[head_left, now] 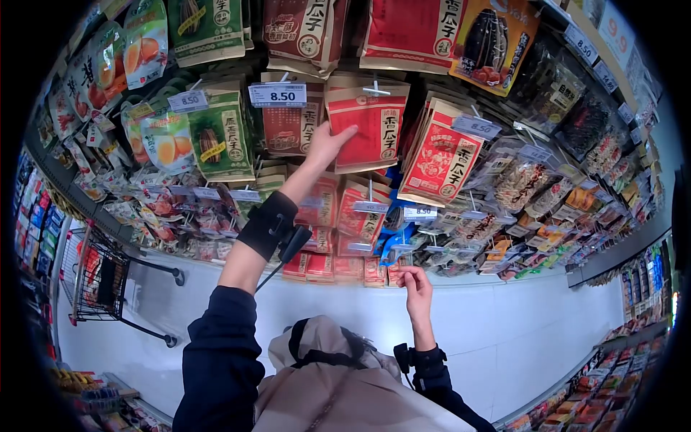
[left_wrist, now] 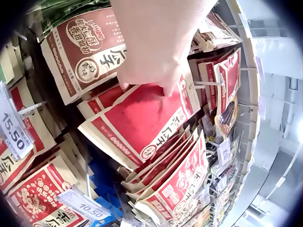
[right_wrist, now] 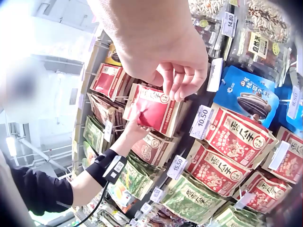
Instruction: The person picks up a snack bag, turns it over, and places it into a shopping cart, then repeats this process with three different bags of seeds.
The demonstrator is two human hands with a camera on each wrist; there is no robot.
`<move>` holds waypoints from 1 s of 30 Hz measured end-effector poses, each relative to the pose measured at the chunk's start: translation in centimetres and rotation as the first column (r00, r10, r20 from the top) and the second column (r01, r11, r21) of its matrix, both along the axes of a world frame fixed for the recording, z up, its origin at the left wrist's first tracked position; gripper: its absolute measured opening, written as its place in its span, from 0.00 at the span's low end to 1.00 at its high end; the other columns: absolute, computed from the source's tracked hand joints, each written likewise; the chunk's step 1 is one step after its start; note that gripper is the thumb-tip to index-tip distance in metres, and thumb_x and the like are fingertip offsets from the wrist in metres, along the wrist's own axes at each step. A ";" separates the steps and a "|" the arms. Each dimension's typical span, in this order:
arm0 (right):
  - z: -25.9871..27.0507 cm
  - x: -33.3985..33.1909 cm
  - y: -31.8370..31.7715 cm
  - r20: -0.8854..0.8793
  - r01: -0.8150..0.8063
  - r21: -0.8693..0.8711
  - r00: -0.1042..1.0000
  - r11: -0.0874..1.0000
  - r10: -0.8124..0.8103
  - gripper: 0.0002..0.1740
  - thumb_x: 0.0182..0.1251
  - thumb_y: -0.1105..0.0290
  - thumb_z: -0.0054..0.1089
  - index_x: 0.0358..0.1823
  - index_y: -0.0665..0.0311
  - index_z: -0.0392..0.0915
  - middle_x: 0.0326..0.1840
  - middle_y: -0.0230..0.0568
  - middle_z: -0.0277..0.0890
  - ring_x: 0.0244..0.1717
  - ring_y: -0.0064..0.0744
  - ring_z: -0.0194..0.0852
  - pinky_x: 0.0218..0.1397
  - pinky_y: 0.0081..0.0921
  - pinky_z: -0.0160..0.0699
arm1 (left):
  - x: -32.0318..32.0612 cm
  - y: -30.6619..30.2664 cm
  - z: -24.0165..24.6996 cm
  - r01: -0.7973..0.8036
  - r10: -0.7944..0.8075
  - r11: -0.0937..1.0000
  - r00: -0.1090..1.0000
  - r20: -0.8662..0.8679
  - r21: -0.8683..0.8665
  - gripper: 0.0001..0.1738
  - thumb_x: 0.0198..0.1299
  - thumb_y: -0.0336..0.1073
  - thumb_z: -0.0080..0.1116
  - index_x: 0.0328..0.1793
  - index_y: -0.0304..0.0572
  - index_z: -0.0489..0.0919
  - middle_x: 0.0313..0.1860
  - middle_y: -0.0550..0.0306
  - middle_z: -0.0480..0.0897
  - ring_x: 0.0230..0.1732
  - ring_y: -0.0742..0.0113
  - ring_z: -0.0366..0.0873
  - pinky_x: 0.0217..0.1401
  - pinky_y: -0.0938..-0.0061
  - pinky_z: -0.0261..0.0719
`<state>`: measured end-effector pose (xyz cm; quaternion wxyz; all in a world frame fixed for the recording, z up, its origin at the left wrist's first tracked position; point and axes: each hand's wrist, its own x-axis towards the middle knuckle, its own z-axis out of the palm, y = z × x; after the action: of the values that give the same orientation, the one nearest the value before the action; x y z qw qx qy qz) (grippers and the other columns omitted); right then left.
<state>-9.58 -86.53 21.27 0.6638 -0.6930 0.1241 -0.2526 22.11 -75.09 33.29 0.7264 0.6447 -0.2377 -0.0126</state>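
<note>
The left hand (head_left: 326,150) is holding the red and cream flat paper bag (head_left: 367,129), up near 12 o'clock in the head view. Its thumb is lying on the red front and its other fingers are going behind the edge, so they are clamping on the bag. Black writing on the bag is saying "香瓜子", and a white hook (head_left: 376,91) is poking out by its top.

The right hand (head_left: 417,286) is hanging between 4 and 5 o'clock, well apart from that bag. Its fingers are loosely bent and close together, and they are holding nothing.

A white paper price tag (head_left: 278,95) is showing "8.50" at about 10 o'clock from the held bag. Green paper bags (head_left: 222,137) are hanging at 9 o'clock from it, and a shiny yellow bag (head_left: 494,45) is hanging at 2 o'clock.

The head view is showing a black wire shopping cart (head_left: 98,277) between 8 and 9 o'clock, which neither wrist view is showing. The right wrist view is showing a big blue plastic bag (right_wrist: 245,97) with striped seeds on it; the head view is showing only bits of blue. Both wrist views are showing a "15.50" tag (right_wrist: 176,166).
</note>
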 end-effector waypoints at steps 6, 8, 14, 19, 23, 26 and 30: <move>1.0 0.0 0.0 0.014 0.012 -0.022 1.000 1.000 -0.012 0.08 0.65 0.74 0.42 0.39 0.68 0.71 0.29 0.32 0.70 0.28 0.17 0.65 0.34 0.14 0.65 | -5.0 1.1 1.3 -0.015 0.019 0.995 0.999 0.043 -0.096 0.13 0.54 0.34 0.58 0.42 0.33 0.75 0.35 0.56 0.80 0.34 0.76 0.76 0.38 0.81 0.73; 1.4 -0.4 -0.1 0.023 0.022 -0.025 1.000 0.999 -0.021 0.08 0.65 0.75 0.42 0.39 0.68 0.71 0.29 0.32 0.70 0.28 0.17 0.65 0.34 0.14 0.65 | -6.7 1.8 1.7 -0.004 0.009 0.986 0.999 0.031 -0.167 0.13 0.54 0.34 0.57 0.42 0.33 0.75 0.36 0.57 0.80 0.34 0.77 0.75 0.37 0.81 0.73; 3.3 0.6 -0.6 0.074 -0.001 0.016 0.997 1.000 0.000 0.12 0.67 0.68 0.39 0.40 0.70 0.70 0.31 0.34 0.70 0.29 0.20 0.65 0.35 0.17 0.66 | -10.8 4.9 3.6 0.203 -0.291 0.929 0.918 -0.268 -0.311 0.14 0.56 0.34 0.55 0.45 0.32 0.72 0.39 0.55 0.78 0.37 0.74 0.76 0.40 0.79 0.74; 7.6 0.6 1.0 0.180 -0.167 0.250 0.976 0.954 0.124 0.25 0.68 0.52 0.32 0.44 0.69 0.67 0.37 0.36 0.70 0.38 0.18 0.67 0.41 0.16 0.65 | -15.7 7.5 3.1 0.271 -0.452 0.875 0.755 -0.475 -0.401 0.17 0.58 0.34 0.51 0.51 0.33 0.68 0.46 0.52 0.76 0.42 0.70 0.76 0.46 0.76 0.76; 9.4 0.0 1.8 0.186 -0.360 0.249 0.929 0.899 0.321 0.27 0.65 0.53 0.39 0.52 0.71 0.63 0.44 0.37 0.70 0.41 0.19 0.68 0.45 0.16 0.65 | -17.7 8.6 1.7 0.282 -0.402 0.906 0.804 -0.437 -0.316 0.15 0.58 0.32 0.51 0.50 0.33 0.69 0.43 0.54 0.77 0.40 0.73 0.77 0.44 0.77 0.76; 10.9 -0.5 3.4 0.150 -0.401 0.246 0.915 0.883 0.374 0.24 0.61 0.70 0.49 0.58 0.71 0.58 0.47 0.38 0.70 0.48 0.21 0.66 0.55 0.17 0.61 | -19.6 8.8 2.3 0.239 -0.313 0.944 0.869 -0.384 -0.229 0.12 0.57 0.32 0.52 0.46 0.33 0.71 0.39 0.57 0.78 0.38 0.77 0.76 0.42 0.80 0.74; 10.9 -0.7 4.0 0.110 -0.410 0.315 0.912 0.856 0.396 0.27 0.59 0.75 0.51 0.59 0.70 0.54 0.43 0.42 0.71 0.29 0.23 0.75 0.20 0.17 0.74 | -20.5 8.9 2.5 0.235 -0.278 0.958 0.902 -0.330 -0.163 0.11 0.57 0.32 0.52 0.45 0.33 0.72 0.38 0.58 0.78 0.36 0.79 0.75 0.41 0.82 0.73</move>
<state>-10.27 -82.56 32.20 0.8111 -0.5766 0.0033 -0.0980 1.61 -66.17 35.80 0.7862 0.5507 -0.1879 -0.2083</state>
